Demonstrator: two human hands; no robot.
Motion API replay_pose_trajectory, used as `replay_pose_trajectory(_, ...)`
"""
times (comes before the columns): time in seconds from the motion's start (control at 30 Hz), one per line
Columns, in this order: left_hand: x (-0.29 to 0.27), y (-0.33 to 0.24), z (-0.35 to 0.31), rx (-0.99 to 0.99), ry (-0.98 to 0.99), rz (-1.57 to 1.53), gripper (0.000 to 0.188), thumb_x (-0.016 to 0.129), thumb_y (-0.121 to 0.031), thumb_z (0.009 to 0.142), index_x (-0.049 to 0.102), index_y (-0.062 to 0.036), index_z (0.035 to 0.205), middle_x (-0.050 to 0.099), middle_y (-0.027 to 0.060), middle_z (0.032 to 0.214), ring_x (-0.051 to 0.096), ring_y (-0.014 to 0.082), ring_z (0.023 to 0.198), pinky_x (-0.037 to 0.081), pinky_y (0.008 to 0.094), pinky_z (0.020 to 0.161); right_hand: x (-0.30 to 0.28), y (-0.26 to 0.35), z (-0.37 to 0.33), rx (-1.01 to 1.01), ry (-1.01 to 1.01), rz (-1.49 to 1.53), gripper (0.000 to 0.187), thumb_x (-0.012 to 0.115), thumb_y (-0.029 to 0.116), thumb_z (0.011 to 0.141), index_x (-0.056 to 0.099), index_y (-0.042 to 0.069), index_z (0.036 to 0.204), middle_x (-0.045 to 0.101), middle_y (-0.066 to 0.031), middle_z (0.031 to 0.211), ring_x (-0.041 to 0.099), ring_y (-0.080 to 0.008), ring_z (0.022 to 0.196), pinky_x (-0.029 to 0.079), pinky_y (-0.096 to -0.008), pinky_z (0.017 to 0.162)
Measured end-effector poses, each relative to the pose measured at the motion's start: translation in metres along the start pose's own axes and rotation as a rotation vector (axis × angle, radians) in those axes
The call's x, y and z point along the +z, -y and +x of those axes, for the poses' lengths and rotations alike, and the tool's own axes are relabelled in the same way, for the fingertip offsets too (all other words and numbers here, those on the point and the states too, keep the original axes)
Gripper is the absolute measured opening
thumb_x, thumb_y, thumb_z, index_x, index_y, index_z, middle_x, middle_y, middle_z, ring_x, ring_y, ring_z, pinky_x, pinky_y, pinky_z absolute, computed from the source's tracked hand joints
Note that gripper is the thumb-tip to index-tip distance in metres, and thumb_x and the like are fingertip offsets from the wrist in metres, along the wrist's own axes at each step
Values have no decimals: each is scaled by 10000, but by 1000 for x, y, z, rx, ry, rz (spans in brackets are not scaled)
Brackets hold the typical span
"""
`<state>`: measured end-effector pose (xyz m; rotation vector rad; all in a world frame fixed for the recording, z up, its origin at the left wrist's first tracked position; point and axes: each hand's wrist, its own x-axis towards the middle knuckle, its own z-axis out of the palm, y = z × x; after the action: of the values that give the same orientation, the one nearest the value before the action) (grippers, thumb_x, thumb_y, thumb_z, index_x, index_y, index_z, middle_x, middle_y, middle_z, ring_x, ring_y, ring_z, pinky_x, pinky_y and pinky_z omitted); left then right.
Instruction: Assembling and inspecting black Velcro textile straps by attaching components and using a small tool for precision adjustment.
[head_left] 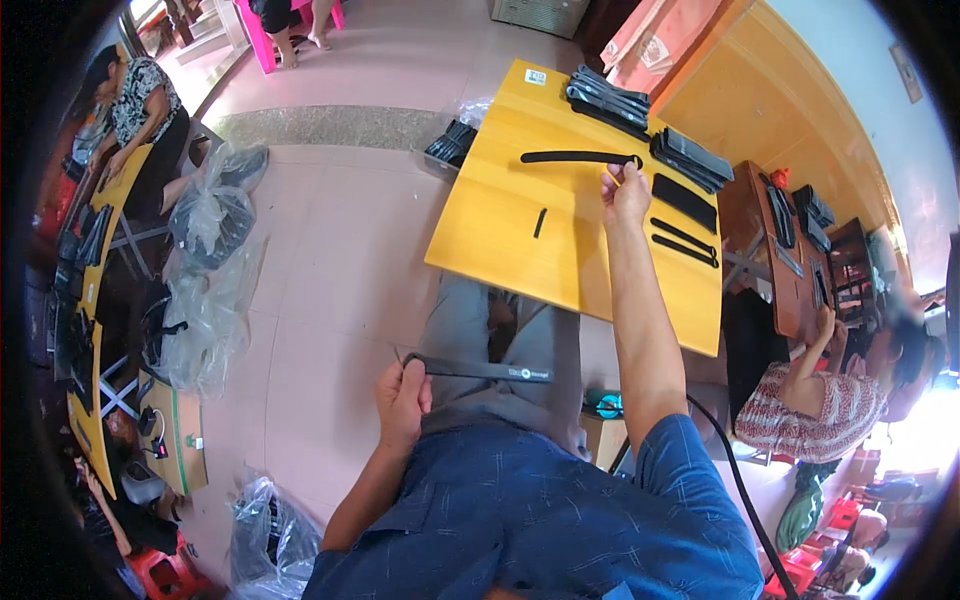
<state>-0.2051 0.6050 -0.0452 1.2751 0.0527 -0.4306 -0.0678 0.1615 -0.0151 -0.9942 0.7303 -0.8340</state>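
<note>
In front of my lap, my left hand point(403, 405) pinches one end of a flat dark strap point(485, 371) with pale printing on it; the rest points to the right. My right hand point(626, 195) reaches over the yellow table point(490, 230) and grips the looped end of another black strap point(575, 157), which extends leftward. Two thin black straps with looped ends point(684, 243) lie right of my right forearm, beside a wide black pile point(685, 202). A short black strip point(540, 223) rests alone nearer the middle.
Stacked dark straps point(608, 100) and a second stack point(692, 160) line the table's far right side. A bin of black pieces point(452, 143) stands off its left edge. Clear plastic bags point(210, 320) sit on the floor at left. People work at tables on both sides. A black cable point(735, 460) runs beside me.
</note>
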Motion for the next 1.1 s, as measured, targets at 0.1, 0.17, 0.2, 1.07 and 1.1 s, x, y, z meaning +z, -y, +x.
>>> replay_pose_trajectory(0.1, -2, 0, 8, -32, 28, 15, 313, 577, -257, 1076, 594, -44, 847, 518, -16, 612, 436, 55, 487, 339, 231, 452, 9, -14, 19, 18, -9, -21, 151, 539, 243, 1052, 532, 124, 959, 693, -47, 868, 634, -150, 609, 475, -268, 483)
replay_pose_trajectory(0.17, -4, 0, 18, -35, 36, 13, 312, 576, -256, 1076, 596, -42, 850, 517, -17, 612, 437, 54, 491, 341, 231, 456, 11, -24, 32, 32, -15, -20, 150, 535, 235, 1055, 535, 122, 955, 687, -45, 857, 628, -153, 603, 472, -271, 476)
replay_pose_trajectory(0.2, -4, 1, 22, -37, 42, 8, 311, 576, -256, 1076, 598, -41, 853, 516, -19, 613, 437, 53, 494, 343, 230, 460, 11, -29, 36, 50, -9, -46, 160, 534, 242, 1061, 558, 127, 953, 699, -36, 858, 635, -142, 618, 484, -263, 487)
replay_pose_trajectory(1.07, 87, -42, 91, -30, 158, 212, 336, 583, -331, 1067, 593, -55, 875, 468, -49, 622, 418, 39, 520, 328, 228, 475, -26, 42, -179, -422, 1069, -1040, 371, 691, 201, 973, 636, 14, 1289, 707, -162, 1202, 678, -309, 1128, 528, -398, 957)
replay_pose_trajectory(1.1, 92, -42, 96, -26, 161, 179, 343, 588, -342, 1064, 596, -56, 873, 467, -47, 617, 413, 41, 506, 326, 227, 465, -29, 40, -187, -423, 1069, -1041, 371, 691, 201, 973, 636, 14, 1289, 707, -162, 1202, 678, -309, 1128, 528, -398, 957)
